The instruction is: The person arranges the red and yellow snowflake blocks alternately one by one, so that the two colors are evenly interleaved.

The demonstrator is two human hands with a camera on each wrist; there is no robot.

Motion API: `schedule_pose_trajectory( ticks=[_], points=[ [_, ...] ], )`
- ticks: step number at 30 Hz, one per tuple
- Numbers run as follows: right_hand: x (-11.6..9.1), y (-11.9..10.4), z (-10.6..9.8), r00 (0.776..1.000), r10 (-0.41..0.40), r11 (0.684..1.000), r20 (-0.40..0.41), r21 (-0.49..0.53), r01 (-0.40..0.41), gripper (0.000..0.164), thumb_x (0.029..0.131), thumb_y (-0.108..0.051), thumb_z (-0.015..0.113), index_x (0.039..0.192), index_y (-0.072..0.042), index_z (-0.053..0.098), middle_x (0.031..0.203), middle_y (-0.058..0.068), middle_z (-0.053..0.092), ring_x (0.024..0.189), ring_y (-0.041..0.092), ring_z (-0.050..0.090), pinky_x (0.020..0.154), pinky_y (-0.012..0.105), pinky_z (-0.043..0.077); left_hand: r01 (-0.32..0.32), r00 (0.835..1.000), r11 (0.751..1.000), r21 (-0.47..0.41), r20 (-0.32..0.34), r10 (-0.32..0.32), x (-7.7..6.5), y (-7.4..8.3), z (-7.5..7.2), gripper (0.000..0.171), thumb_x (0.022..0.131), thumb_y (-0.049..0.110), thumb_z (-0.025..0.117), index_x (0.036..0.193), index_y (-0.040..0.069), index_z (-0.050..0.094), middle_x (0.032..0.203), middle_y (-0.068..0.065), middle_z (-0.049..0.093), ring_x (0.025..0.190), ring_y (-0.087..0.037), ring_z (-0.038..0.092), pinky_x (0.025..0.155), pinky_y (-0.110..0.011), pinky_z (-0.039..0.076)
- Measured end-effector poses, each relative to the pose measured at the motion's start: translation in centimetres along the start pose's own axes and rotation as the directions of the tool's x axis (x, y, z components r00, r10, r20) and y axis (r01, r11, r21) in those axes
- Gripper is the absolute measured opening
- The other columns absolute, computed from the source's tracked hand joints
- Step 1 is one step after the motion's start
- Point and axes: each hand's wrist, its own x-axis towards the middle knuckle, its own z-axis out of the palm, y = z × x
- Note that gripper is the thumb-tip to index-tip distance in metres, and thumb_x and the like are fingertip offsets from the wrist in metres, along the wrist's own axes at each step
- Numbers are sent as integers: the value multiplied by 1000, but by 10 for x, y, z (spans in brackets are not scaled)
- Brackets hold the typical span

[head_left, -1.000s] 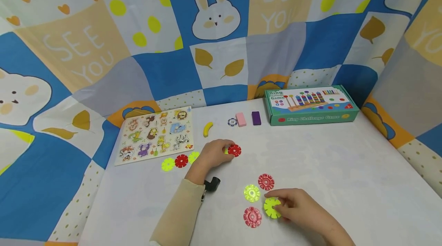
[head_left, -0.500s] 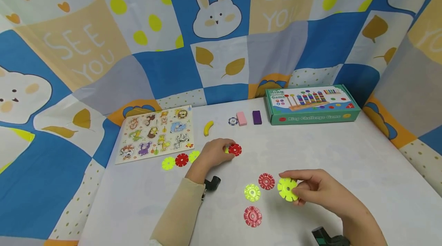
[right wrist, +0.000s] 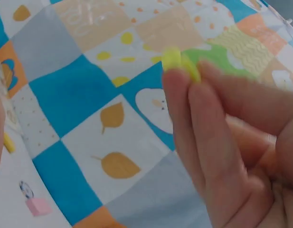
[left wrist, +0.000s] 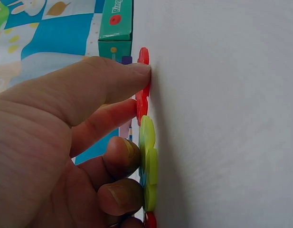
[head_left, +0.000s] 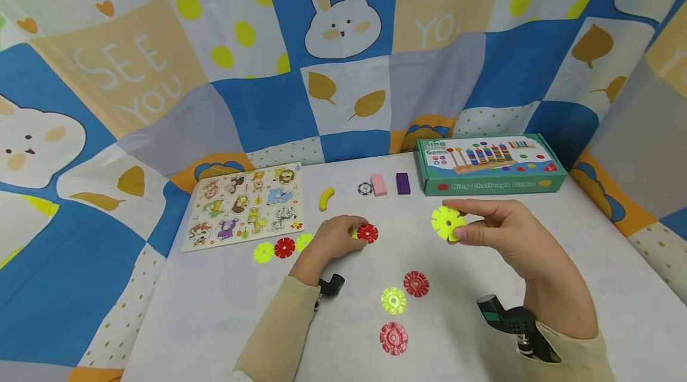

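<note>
My left hand (head_left: 337, 240) rests at the row's right end, pinching a red notched plastic disc (head_left: 368, 233) between thumb and index finger. In the left wrist view, other fingertips touch a yellow-green disc (left wrist: 148, 164) beside that red disc (left wrist: 142, 108). Leftward along the row lie a yellow-green disc (head_left: 263, 252), a red disc (head_left: 284, 247) and another yellow-green disc (head_left: 304, 242), partly hidden by my hand. Above the table, my right hand (head_left: 520, 236) pinches a yellow-green disc (head_left: 446, 223) by its edge; the right wrist view shows this disc (right wrist: 172, 58) blurred at the fingertips.
Loose red (head_left: 416, 283), yellow-green (head_left: 394, 301) and red (head_left: 393, 338) discs lie nearer me. Behind are an animal puzzle board (head_left: 244, 208), toy banana (head_left: 326, 198), round chip (head_left: 365, 189), pink block (head_left: 378, 185), purple block (head_left: 403, 183) and green game box (head_left: 491, 165).
My right hand has lifted a yellow-green disc off the table near the loose discs and carried it up and away from me. The left hand stays put on the red disc.
</note>
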Motion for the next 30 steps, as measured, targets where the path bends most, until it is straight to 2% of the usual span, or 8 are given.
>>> schedule_pose_trajectory(
  ticks=[5, 11, 19, 24, 27, 30],
  points=[
    [26, 2, 7, 992, 92, 991, -87, 108, -82, 57, 84, -24, 72, 134, -7, 53, 114, 13, 61, 95, 24, 64, 82, 28, 51, 10, 1000, 1000, -3, -4, -10, -1, 1, -2, 47, 80, 36, 74, 125, 31, 61, 121, 7, 59, 102, -15, 50, 91, -39, 43],
    [47, 17, 21, 989, 103, 974, -108, 215, -78, 61, 82, -19, 73, 136, -2, 49, 120, 13, 57, 97, 19, 63, 83, 26, 50, 1, 1000, 1000, -11, -3, -1, -2, 4, -2, 47, 80, 36, 74, 125, 31, 61, 120, 6, 59, 101, -16, 50, 90, -39, 43],
    [79, 63, 39, 991, 100, 987, -92, 134, -87, 58, 78, -30, 77, 130, -11, 58, 122, 8, 59, 102, 23, 59, 85, 30, 49, 13, 1000, 1000, 2, -9, -13, 0, 4, 1, 47, 79, 37, 74, 124, 31, 61, 118, 7, 60, 99, -14, 50, 89, -37, 43],
    [96, 94, 52, 978, 191, 981, -89, 61, -186, 63, 76, -37, 78, 131, -14, 58, 125, 4, 58, 112, 24, 51, 92, 40, 45, 6, 1000, 1000, -1, 4, -6, -1, 4, 1, 47, 80, 36, 74, 124, 30, 61, 116, 7, 60, 96, -14, 50, 87, -36, 44],
    [104, 108, 58, 965, 238, 969, -112, -37, -244, 65, 75, -41, 77, 132, -16, 57, 129, 4, 55, 118, 25, 45, 94, 44, 43, 3, 1000, 1000, 5, 2, -3, -2, 4, 0, 47, 80, 36, 74, 125, 30, 61, 118, 7, 60, 97, -13, 50, 88, -36, 44],
    [110, 118, 64, 955, 268, 951, -128, -122, -283, 63, 76, -43, 76, 131, -18, 58, 129, 6, 55, 116, 26, 45, 92, 45, 43, 1, 1000, 1000, 9, 1, -1, -2, 4, -2, 47, 80, 36, 74, 125, 30, 61, 119, 7, 60, 99, -14, 51, 89, -37, 43]
  ],
)
